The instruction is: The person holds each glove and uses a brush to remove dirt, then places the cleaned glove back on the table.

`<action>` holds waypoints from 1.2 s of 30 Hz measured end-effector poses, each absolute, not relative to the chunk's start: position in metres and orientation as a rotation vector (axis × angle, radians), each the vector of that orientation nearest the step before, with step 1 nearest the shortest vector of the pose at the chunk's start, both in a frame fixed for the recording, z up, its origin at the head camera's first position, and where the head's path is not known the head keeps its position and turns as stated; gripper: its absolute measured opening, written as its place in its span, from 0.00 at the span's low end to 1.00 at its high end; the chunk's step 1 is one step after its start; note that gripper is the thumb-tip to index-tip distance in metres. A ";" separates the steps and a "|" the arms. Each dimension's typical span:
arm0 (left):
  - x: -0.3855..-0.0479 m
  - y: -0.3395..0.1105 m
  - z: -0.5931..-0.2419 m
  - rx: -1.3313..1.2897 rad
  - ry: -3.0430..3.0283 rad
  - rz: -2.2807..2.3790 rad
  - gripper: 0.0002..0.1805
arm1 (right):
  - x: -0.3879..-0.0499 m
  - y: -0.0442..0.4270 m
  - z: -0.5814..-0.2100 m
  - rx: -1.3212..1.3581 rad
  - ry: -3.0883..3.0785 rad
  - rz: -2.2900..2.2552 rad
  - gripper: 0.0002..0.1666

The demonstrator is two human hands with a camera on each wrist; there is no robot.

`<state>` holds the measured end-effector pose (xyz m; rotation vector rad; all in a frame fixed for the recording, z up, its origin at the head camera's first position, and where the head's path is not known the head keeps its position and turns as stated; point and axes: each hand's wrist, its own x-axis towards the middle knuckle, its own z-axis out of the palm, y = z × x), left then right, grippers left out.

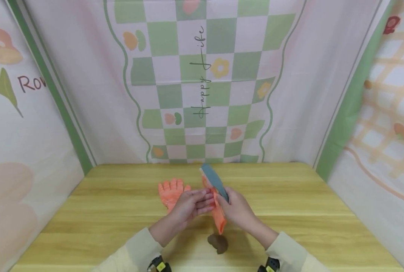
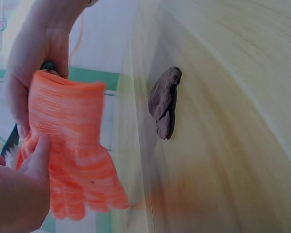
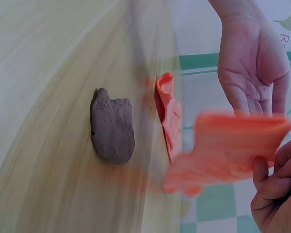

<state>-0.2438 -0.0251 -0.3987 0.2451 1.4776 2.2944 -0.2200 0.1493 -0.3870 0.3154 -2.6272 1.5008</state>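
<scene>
My right hand (image 1: 237, 209) grips a blue-grey brush (image 1: 213, 179) with pale bristles and pinches an orange knit glove (image 1: 219, 217) along with it, above the table. The glove hangs with its cuff up in the left wrist view and its fingers pointing down. My left hand (image 1: 189, 206) is held beside the glove with fingers extended, their tips at its surface; whether they press on it I cannot tell. A second orange glove (image 1: 170, 192) lies flat on the table behind my left hand. In the right wrist view the held glove (image 3: 233, 145) is blurred.
A brown, clay-like lump (image 1: 218, 243) lies on the wooden table (image 1: 283, 192) near its front, below the held glove. Printed curtains (image 1: 222, 90) stand behind the table and along both sides.
</scene>
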 end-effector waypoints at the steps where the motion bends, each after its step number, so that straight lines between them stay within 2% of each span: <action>1: -0.244 -0.025 -0.399 0.245 1.474 2.293 0.21 | -0.221 0.150 -0.388 0.296 -2.616 1.514 0.09; 7: -0.244 -0.024 -0.399 0.257 1.463 2.268 0.21 | -0.224 0.153 -0.390 0.238 -2.547 1.586 0.04; 13: -0.244 -0.024 -0.399 0.259 1.466 2.263 0.20 | -0.225 0.153 -0.388 0.162 -2.555 1.660 0.13; 24: -0.243 -0.025 -0.401 0.300 1.449 2.268 0.20 | -0.228 0.158 -0.386 0.067 -2.580 1.801 0.07; 29: -0.243 -0.028 -0.402 0.287 1.463 2.268 0.20 | -0.231 0.164 -0.382 0.105 -2.522 2.035 0.09; 36: -0.244 -0.037 -0.414 0.271 1.505 2.197 0.19 | -0.232 0.170 -0.379 0.091 -2.477 2.098 0.13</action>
